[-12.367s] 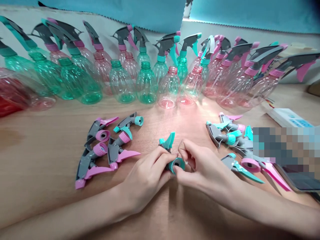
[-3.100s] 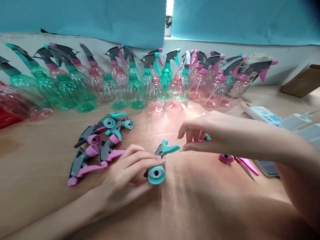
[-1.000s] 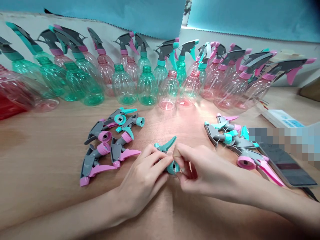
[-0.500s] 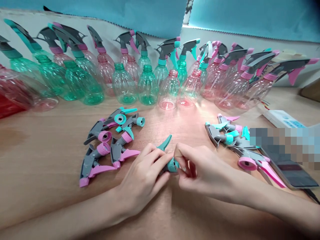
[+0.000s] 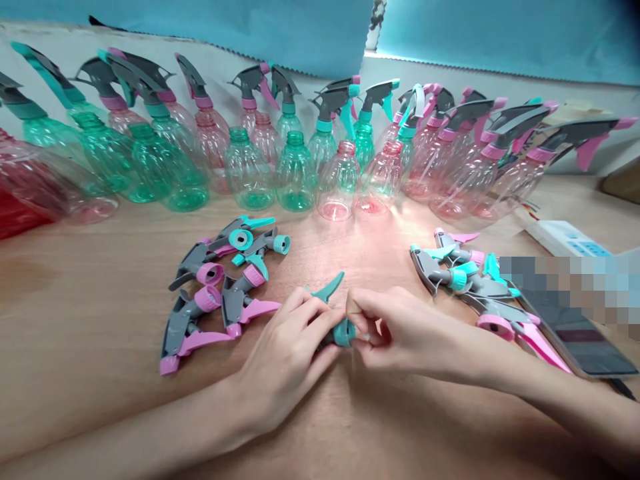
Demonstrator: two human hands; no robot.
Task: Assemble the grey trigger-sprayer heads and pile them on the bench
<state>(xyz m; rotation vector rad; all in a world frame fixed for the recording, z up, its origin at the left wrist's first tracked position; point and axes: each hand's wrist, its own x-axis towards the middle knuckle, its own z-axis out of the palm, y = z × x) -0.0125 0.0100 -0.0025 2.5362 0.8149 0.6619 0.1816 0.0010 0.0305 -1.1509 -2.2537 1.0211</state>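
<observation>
My left hand [image 5: 293,353] is wrapped over a grey and teal trigger spray head [image 5: 344,333], pressing it near the table. Its teal trigger lever [image 5: 330,288] sticks up past my fingers, and its teal collar faces right. Closed in a pinch, my right hand [image 5: 400,330] has its fingertips at the mouth of that collar. Whatever lies between those fingertips is too small or hidden to make out. Several loose spray heads [image 5: 237,303] in grey with pink or teal parts lie left of my left hand.
Another group of loose spray heads [image 5: 480,287] lies at the right, beside a dark phone [image 5: 575,327] and a white power strip [image 5: 565,239]. Along the back stand green bottles [image 5: 250,173] and pink bottles [image 5: 337,180], some with spray heads on. Red material [image 5: 25,207] sits far left.
My right hand has moved slightly left, bringing its pinched fingertips up against the collar's opening. My left hand keeps its hold on the spray head almost unmoved.
</observation>
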